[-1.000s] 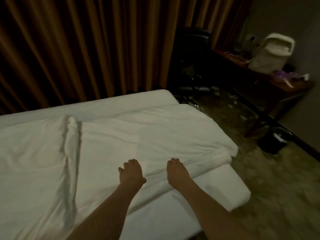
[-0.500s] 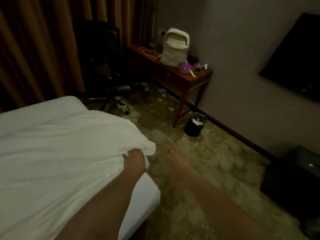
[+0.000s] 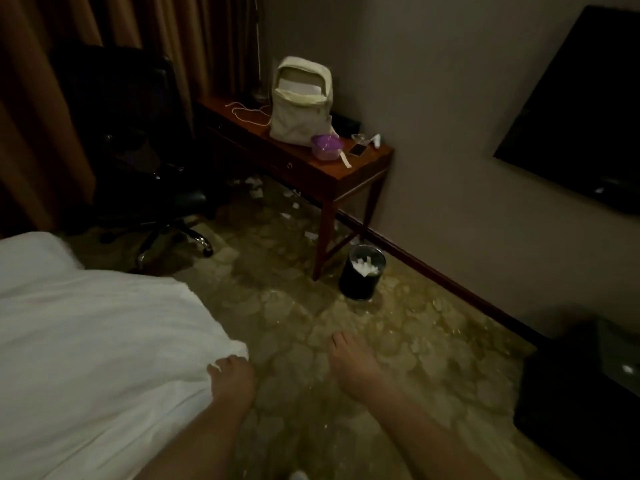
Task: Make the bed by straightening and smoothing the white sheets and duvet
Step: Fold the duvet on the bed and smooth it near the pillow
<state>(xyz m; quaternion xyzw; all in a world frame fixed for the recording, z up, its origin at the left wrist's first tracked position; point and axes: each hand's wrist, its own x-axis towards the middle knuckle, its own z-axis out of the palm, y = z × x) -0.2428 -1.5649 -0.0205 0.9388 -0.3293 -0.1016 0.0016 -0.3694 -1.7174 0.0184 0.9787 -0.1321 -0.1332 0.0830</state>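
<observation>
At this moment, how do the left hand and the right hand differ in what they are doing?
The left hand is closed on the corner of the white duvet; the right hand holds nothing. The left hand sits at the bed's edge; the right hand hangs over the carpet, clear of the bedding, fingers loosely extended. Both are bare and reach forward.

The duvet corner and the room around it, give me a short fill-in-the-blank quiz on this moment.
1. The left hand grips the corner of the white ____.
2. The right hand is open above the ____, holding nothing.
3. The black wastebasket stands by a leg of the wooden ____.
4. The purple container sits beside the cream ____.

Missing words: duvet; carpet; desk; backpack
</observation>
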